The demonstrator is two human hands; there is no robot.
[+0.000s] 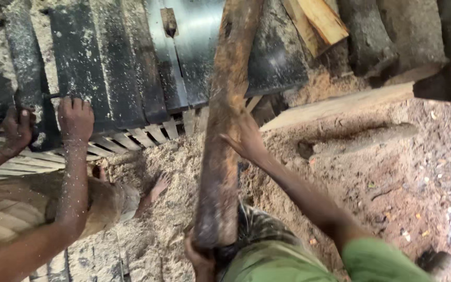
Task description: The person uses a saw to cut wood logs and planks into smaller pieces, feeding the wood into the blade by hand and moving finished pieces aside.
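A long rough brown log [224,130] runs from my lap up onto a dark metal saw table [105,68] with a shiny steel plate [197,47]. My left hand [199,258] grips the log's near end from below. My right hand [244,138], on a green-sleeved arm, presses against the log's right side at mid-length with fingers spread. A co-worker at the left has one hand [75,119] and another hand [18,129] on the table's near edge.
Thick sawdust [152,156] covers the ground. The co-worker's bare foot [157,186] stands in it near the log. Thin wooden slats [131,138] lie below the table edge. A pale plank [340,104], split wood [317,21] and dark logs [371,36] lie at the upper right.
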